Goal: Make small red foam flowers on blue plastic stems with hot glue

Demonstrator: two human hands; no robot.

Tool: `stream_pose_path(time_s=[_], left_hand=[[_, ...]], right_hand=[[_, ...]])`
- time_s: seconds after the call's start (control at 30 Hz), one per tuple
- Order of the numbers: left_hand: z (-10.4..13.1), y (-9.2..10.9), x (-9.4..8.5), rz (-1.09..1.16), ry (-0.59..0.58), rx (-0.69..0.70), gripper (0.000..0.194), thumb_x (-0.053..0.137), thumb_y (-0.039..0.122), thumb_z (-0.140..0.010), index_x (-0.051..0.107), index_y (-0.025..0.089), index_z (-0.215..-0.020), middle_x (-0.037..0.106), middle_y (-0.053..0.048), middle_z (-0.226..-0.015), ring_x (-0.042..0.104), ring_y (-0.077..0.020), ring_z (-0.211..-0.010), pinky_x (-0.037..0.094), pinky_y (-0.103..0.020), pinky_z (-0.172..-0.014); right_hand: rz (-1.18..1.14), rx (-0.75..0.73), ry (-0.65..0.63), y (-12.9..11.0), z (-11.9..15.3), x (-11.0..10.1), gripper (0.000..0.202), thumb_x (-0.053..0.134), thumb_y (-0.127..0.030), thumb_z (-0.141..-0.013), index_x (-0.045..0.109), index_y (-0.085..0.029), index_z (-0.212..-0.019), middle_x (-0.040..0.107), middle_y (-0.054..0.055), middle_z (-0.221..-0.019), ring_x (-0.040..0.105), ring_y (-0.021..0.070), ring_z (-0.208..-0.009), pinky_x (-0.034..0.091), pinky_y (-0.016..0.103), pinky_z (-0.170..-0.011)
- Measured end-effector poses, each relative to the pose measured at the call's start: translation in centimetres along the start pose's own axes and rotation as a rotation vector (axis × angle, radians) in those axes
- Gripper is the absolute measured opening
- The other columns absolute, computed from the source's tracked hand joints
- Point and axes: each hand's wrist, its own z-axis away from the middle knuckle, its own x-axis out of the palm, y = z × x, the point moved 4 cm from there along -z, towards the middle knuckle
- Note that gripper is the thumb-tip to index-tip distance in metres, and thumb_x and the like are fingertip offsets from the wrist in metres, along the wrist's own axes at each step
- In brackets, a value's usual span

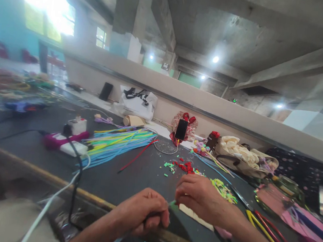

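At the table's front edge my left hand [149, 213] is closed, fingers curled inward; what it may hold is too small to make out. My right hand [197, 196] is just to its right, its fingers bent and pressed together above the dark tabletop, with a small greenish bit near the fingertips. Beneath the right hand lies a flat cream strip [195, 216]. Beyond it are small red pieces [185, 166] and green pieces [170, 166]. Yellow-green pieces [225, 190] are heaped to the right of that hand.
Colored fuzzy stems [119, 145] and a power strip [70, 144] with cables lie left. A red stem [138, 155] is mid-table. Right are scissors [268, 230] and a glass jar [274, 196]. A phone [181, 129], white bag [137, 102] and cloth bag [238, 155] stand behind.
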Motion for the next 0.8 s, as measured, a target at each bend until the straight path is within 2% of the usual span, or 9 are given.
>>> stream_pose_path(time_s=[0.13, 0.27, 0.37, 0.47, 0.53, 0.6, 0.7, 0.8], left_hand=[[0.0, 0.2, 0.0, 0.042, -0.016, 0.032, 0.030, 0.043, 0.030, -0.072, 0.062, 0.012, -0.055, 0.038, 0.008, -0.028, 0.022, -0.0035, -0.020, 0.014, -0.017, -0.024], [-0.1, 0.3, -0.1, 0.101, -0.004, 0.008, 0.031, 0.046, 0.033, -0.070, 0.061, 0.011, -0.053, 0.036, 0.008, -0.027, 0.019, -0.0025, -0.020, 0.013, -0.016, -0.023], [-0.2, 0.2, -0.4, 0.120, 0.007, 0.004, 0.030, 0.047, 0.032, -0.068, 0.060, 0.011, -0.053, 0.037, 0.008, -0.027, 0.020, -0.0024, -0.019, 0.013, -0.016, -0.022], [-0.3, -0.1, -0.9, 0.166, 0.013, 0.016, 0.028, 0.047, 0.032, -0.068, 0.060, 0.012, -0.054, 0.038, 0.008, -0.028, 0.021, -0.0028, -0.018, 0.013, -0.016, -0.021], [-0.4, -0.2, -1.2, 0.224, 0.020, 0.026, 0.027, 0.048, 0.033, -0.068, 0.060, 0.012, -0.055, 0.039, 0.008, -0.028, 0.022, -0.0030, -0.019, 0.013, -0.015, -0.021], [-0.5, -0.2, -1.4, 0.299, 0.040, 0.066, 0.025, 0.051, 0.033, -0.067, 0.059, 0.013, -0.055, 0.038, 0.008, -0.028, 0.023, -0.0027, -0.019, 0.014, -0.015, -0.022], [-0.5, -0.1, -1.4, 0.408, 0.111, 0.154, 0.025, 0.056, 0.035, -0.066, 0.058, 0.013, -0.055, 0.037, 0.008, -0.028, 0.025, -0.0022, -0.022, 0.018, -0.014, -0.025], [-0.4, -0.2, -1.2, 0.471, 0.198, 0.219, 0.029, 0.058, 0.040, -0.066, 0.058, 0.013, -0.056, 0.039, 0.008, -0.029, 0.029, -0.0018, -0.024, 0.021, -0.013, -0.028]], right_hand=[[0.001, -0.016, 0.018, -0.1, 0.0, -0.1, 0.014, 0.050, -0.018, -0.082, 0.062, -0.019, -0.074, 0.062, 0.001, -0.076, 0.055, 0.0115, -0.072, 0.040, 0.021, -0.065], [-0.034, 0.001, 0.067, 0.1, 0.2, -0.8, 0.018, 0.047, -0.017, -0.084, 0.065, -0.020, -0.083, 0.064, 0.003, -0.083, 0.057, 0.0119, -0.075, 0.042, 0.022, -0.068], [-0.156, 0.048, 0.183, 0.5, 0.8, -1.5, 0.021, 0.046, -0.018, -0.085, 0.064, -0.022, -0.094, 0.064, 0.005, -0.090, 0.058, 0.0133, -0.080, 0.044, 0.023, -0.070], [-0.408, 0.198, 0.382, 1.5, 2.0, -1.4, 0.022, 0.045, -0.018, -0.084, 0.062, -0.022, -0.096, 0.063, 0.004, -0.087, 0.057, 0.0128, -0.075, 0.044, 0.024, -0.068], [-0.659, 0.352, 0.554, 2.3, 3.1, -0.4, 0.020, 0.044, -0.018, -0.083, 0.061, -0.021, -0.092, 0.060, 0.001, -0.075, 0.055, 0.0109, -0.061, 0.043, 0.022, -0.056], [-0.938, 0.476, 0.672, 2.9, 4.1, 1.4, 0.016, 0.045, -0.020, -0.081, 0.060, -0.019, -0.085, 0.053, -0.002, -0.062, 0.047, 0.0080, -0.045, 0.036, 0.019, -0.042], [-1.153, 0.520, 0.683, 2.5, 4.6, 4.2, 0.014, 0.048, -0.025, -0.078, 0.059, -0.018, -0.079, 0.047, -0.005, -0.054, 0.041, 0.0059, -0.038, 0.029, 0.017, -0.036], [-1.149, 0.520, 0.652, 1.7, 4.3, 5.7, 0.017, 0.049, -0.029, -0.077, 0.061, -0.017, -0.077, 0.045, -0.005, -0.051, 0.042, 0.0067, -0.040, 0.030, 0.018, -0.039]])
